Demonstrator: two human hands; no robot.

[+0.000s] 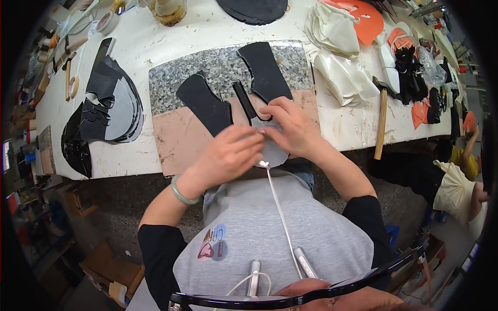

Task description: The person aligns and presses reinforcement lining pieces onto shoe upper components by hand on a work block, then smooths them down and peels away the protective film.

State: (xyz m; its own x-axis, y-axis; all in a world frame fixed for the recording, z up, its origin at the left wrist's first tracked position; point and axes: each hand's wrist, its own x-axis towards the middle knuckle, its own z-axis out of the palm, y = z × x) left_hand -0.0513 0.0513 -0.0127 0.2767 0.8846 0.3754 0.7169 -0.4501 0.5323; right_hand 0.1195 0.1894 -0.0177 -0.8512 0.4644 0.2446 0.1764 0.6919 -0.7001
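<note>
My left hand [236,151] and my right hand [294,127] meet at the near edge of the work slab, fingers bent inward. Between them they pinch a cut shoe-upper piece whose light grey face [273,151] shows below my fingers. Its upper end is partly covered by my hands. A narrow black strip [243,99] points away from the fingertips. Two black cut pieces with curved edges lie on either side: a left one [203,101] beyond my left hand, and a right one [265,72] beyond my right fingers.
A speckled stone slab [171,83] carries a pinkish board [174,137]. Stacked grey and black pieces [122,103] lie left. At right are white pieces [342,78], a hammer [382,122] and orange pieces [369,23]. A jar [168,11] and black pieces [252,9] stand far back.
</note>
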